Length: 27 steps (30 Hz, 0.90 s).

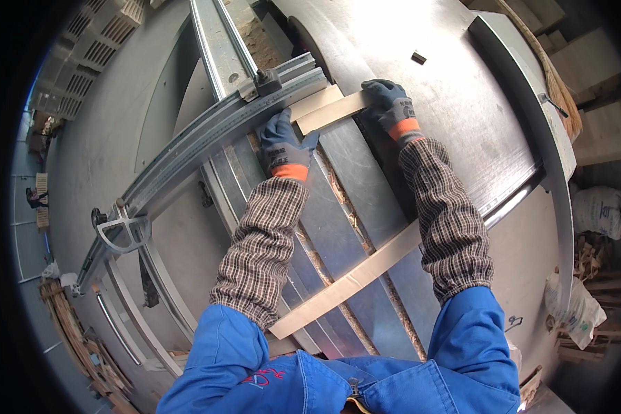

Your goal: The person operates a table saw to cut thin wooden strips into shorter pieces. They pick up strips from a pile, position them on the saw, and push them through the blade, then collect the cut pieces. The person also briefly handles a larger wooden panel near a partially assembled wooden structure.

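Both my hands wear grey-blue gloves with orange cuffs. My right hand point(392, 109) is closed around the right end of a short pale wooden board point(332, 113). Just behind that board lies a second wooden board point(316, 101), along the metal fence point(221, 125). At the left ends of the two boards is my left hand point(284, 145), thumb spread away from its fingers; the fingertips touch or nearly touch the wood. A longer wooden board point(348, 279) lies slantwise across the machine table point(372, 190), below my forearms.
A small dark block point(419, 58) sits on the metal top at the far right. A black stop point(268, 83) is mounted on the fence. Grey guard panel point(524, 83) borders the right side. White sacks point(599, 211) and stacked wood point(83, 338) stand around the machine.
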Available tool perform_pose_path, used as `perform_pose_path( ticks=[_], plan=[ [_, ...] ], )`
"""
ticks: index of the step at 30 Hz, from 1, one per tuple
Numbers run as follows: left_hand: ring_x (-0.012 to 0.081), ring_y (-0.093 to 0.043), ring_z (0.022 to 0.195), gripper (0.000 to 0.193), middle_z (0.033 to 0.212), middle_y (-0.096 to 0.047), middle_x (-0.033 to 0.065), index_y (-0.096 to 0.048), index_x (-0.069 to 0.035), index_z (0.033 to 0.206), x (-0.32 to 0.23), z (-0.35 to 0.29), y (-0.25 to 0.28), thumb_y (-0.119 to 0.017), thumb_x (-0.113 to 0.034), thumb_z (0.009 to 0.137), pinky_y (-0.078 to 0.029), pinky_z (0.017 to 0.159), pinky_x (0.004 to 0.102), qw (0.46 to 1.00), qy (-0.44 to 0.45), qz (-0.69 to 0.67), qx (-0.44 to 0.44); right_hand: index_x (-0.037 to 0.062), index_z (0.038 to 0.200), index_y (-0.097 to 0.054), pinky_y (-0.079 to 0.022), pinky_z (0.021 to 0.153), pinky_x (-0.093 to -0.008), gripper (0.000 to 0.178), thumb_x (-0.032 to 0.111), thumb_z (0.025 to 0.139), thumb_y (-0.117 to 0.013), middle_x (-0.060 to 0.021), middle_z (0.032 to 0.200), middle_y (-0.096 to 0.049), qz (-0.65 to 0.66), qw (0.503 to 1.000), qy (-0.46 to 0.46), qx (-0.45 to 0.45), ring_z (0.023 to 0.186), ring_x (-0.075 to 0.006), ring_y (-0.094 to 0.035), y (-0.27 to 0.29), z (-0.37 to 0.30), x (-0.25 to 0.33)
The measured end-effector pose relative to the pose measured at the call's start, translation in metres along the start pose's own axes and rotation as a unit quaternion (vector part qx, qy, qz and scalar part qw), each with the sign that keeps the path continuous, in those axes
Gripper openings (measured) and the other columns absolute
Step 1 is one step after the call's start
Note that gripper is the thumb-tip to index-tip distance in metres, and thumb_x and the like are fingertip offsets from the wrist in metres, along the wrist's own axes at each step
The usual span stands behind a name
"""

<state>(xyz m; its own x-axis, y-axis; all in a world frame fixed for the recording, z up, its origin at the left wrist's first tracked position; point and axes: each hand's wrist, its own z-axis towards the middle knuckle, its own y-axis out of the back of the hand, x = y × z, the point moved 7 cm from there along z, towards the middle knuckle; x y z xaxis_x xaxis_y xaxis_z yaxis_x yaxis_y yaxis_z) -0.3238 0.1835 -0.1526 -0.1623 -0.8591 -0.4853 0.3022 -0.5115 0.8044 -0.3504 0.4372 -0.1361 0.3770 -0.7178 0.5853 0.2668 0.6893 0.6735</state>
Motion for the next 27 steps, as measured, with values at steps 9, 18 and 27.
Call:
perform_pose_path(
  ticks=[9, 18, 27],
  plan=[
    [0.0369, -0.051, 0.117, 0.078, 0.127, -0.053, 0.0175, -0.049, -0.01, 0.134, 0.003, -0.002, -0.004, -0.084, -0.035, 0.069, -0.042, 0.103, 0.0462, 0.999, -0.033, -0.021, -0.018, 0.0111, 0.114, -0.067, -0.049, 0.096, -0.0415, 0.051, 0.005, 0.065, -0.077, -0.0128, 0.116, -0.065, 0.005, 1.0, 0.002, -0.003, 0.11, -0.0342, -0.059, 0.001, -0.001, 0.005],
    [0.037, -0.053, 0.113, 0.072, 0.122, -0.054, 0.018, -0.052, -0.011, 0.131, -0.002, -0.002, -0.002, -0.082, -0.033, 0.07, -0.045, 0.097, 0.0462, 0.997, -0.062, -0.031, -0.039, 0.0107, 0.112, -0.066, -0.05, 0.095, -0.0424, 0.049, 0.006, 0.065, -0.076, -0.0119, 0.116, -0.065, 0.007, 1.0, 0.009, -0.004, 0.109, -0.0346, -0.059, 0.0, 0.001, 0.007],
    [0.0341, -0.056, 0.104, 0.066, 0.112, -0.055, 0.0156, -0.057, -0.014, 0.128, -0.005, 0.002, -0.003, -0.083, -0.032, 0.07, -0.049, 0.089, 0.0444, 0.997, -0.075, -0.015, -0.021, 0.0134, 0.116, -0.067, -0.049, 0.095, -0.0427, 0.052, 0.009, 0.064, -0.077, -0.0113, 0.115, -0.065, -0.016, 0.999, 0.004, 0.047, 0.11, -0.0346, -0.058, -0.006, 0.01, -0.003]
  ],
)
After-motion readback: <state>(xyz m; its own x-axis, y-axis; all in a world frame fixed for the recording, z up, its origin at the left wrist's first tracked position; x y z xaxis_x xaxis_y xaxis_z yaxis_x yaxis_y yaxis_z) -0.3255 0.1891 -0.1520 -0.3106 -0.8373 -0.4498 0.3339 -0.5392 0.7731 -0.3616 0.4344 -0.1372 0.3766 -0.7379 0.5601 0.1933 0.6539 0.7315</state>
